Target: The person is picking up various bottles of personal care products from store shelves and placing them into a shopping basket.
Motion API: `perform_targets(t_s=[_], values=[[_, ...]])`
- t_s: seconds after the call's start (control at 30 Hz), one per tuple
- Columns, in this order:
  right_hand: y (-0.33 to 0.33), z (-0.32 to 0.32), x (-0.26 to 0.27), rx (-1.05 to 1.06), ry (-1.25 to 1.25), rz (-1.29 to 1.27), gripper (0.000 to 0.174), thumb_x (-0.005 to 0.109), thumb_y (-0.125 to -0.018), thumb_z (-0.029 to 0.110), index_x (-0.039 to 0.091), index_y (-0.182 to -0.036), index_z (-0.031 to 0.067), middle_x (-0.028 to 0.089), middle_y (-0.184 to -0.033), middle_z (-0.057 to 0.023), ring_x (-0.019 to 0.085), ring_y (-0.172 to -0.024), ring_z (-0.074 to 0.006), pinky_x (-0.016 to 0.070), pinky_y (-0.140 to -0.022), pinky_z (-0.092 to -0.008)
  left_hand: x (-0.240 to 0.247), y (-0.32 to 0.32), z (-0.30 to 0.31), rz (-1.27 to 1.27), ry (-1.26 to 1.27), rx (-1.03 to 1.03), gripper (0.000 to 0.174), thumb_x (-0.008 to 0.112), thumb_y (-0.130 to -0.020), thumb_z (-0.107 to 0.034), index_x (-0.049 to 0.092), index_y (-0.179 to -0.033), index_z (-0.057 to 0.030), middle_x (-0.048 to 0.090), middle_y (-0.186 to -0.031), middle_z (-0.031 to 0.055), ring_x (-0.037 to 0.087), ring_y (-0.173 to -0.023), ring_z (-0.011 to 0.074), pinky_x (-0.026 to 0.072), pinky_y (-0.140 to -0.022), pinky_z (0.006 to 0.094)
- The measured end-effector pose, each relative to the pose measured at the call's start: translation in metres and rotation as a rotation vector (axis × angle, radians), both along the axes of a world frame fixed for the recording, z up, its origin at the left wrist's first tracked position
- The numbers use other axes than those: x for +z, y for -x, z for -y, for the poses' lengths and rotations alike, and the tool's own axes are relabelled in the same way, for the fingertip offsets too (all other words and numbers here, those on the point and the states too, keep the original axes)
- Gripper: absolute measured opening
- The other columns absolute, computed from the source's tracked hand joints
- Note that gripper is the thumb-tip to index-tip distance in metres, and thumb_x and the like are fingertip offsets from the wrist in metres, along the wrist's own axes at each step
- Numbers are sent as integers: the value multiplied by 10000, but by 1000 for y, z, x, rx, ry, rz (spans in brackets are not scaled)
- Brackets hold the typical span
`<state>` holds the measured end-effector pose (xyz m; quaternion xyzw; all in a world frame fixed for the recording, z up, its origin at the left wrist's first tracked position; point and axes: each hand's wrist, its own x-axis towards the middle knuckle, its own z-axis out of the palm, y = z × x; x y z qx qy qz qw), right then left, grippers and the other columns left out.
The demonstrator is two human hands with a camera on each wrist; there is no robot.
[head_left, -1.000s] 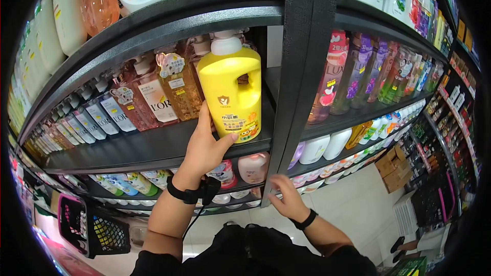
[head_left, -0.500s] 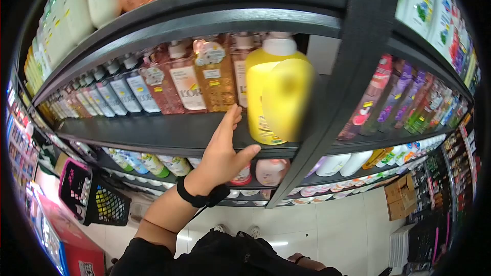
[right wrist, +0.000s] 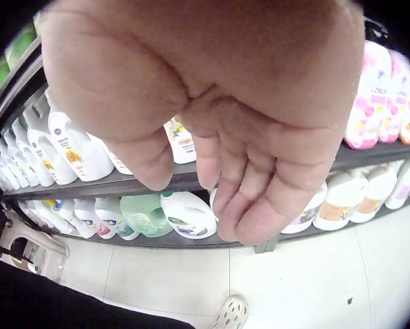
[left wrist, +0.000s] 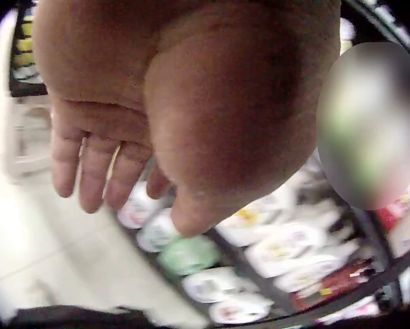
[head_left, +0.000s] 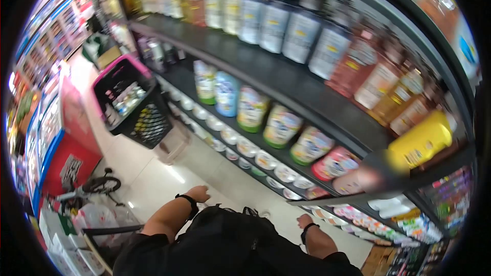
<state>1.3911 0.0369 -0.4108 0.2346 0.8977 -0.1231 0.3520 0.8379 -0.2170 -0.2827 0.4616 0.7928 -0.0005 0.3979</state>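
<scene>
My left hand (head_left: 197, 194) hangs low in front of the body, holding nothing; in the left wrist view its palm and relaxed fingers show. My right hand (head_left: 305, 221) hangs on the other side, also free, its fingers loosely curled in the right wrist view. Up on the shelf at the right stands the yellow pump bottle (head_left: 427, 138), partly blurred, apart from both hands. Beside it run clear pink and amber pump bottles (head_left: 378, 79), then dark-capped pump bottles with pale labels (head_left: 299, 28).
A black shopping basket with a pink rim (head_left: 140, 64) holds small items and sits on a pale stool (head_left: 171, 145). Lower shelves carry colourful refill packs (head_left: 250, 107). At the left are a red freezer chest (head_left: 76, 145) and a small bicycle (head_left: 102, 184).
My left hand has let go of the yellow bottle and dropped to waist height. The view has swung left, bringing the basket and freezer closer to the middle; the bottle remains on the shelf.
</scene>
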Motion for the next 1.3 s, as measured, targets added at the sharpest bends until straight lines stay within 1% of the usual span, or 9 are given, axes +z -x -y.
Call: perform_targets(t_s=[0.07,0.13,0.2,0.3,0.37,0.43,0.8,1.13,1.3], values=[[30,-22,-25,167,-53,177,268,735,-748,336,716,-929,139,733,-888,-90,705,-872,-305,546,-721,-474,-39,48,107,-109,271,421,435,592,-908,-269,655,-1271,-39,645,-1284,252,605,-1231,382,473,-1053,453],[74,-30,-42,-80,47,239,285,741,-747,342,720,-936,130,733,-894,-95,706,-859,-309,549,-723,-471,-142,109,226,-88,652,25,361,538,-944,-228,724,-1193,-43,669,-1282,201,639,-1184,363,516,-1002,437],[158,-12,-1,304,-35,138,288,742,-756,338,723,-946,122,727,-891,-99,705,-865,-311,550,-763,-472,-82,110,298,-94,466,754,409,632,-876,-311,735,-1087,24,724,-1116,235,697,-1042,360,544,-911,454],[275,2,-18,531,20,-279,233,706,-787,295,717,-825,65,710,-840,-144,699,-814,-348,533,-814,-497,-72,119,394,-79,364,948,425,659,-825,-312,734,-1052,40,721,-1073,255,684,-1076,373,543,-913,460],[374,22,7,-345,280,-327,207,634,-822,232,686,-800,33,696,-737,-151,690,-676,-282,536,-618,-414,-64,113,434,-79,557,662,391,625,-859,-267,732,-1125,-1,715,-1143,232,662,-1148,375,534,-952,455],[464,22,8,-540,411,-382,366,664,-878,307,635,-1138,51,694,-1075,-224,664,-1045,-397,529,-890,-480,-101,96,465,-22,697,449,370,592,-903,-281,739,-1141,-39,720,-1167,193,669,-1148,353,538,-948,445],[931,110,357,302,828,-1132,272,663,-924,176,626,-1127,-2,697,-933,-143,677,-843,-272,534,-755,-384,-66,139,318,291,49,1272,547,645,-887,-395,647,-1244,20,702,-1162,259,664,-1105,406,517,-971,451],[1199,149,136,764,325,-356,432,720,-769,393,764,-985,21,738,-1023,-222,713,-954,-349,547,-880,-444,-17,128,328,201,5,2016,375,654,-876,-245,675,-1138,23,706,-793,128,691,-675,211,557,-589,347],[1178,156,53,278,676,-81,758,801,-773,233,471,-1425,32,698,-960,-197,664,-660,-259,545,-562,-412,-39,8,303,443,-314,2327,332,653,-906,-234,688,-1110,26,704,-821,133,685,-758,255,553,-683,372]])
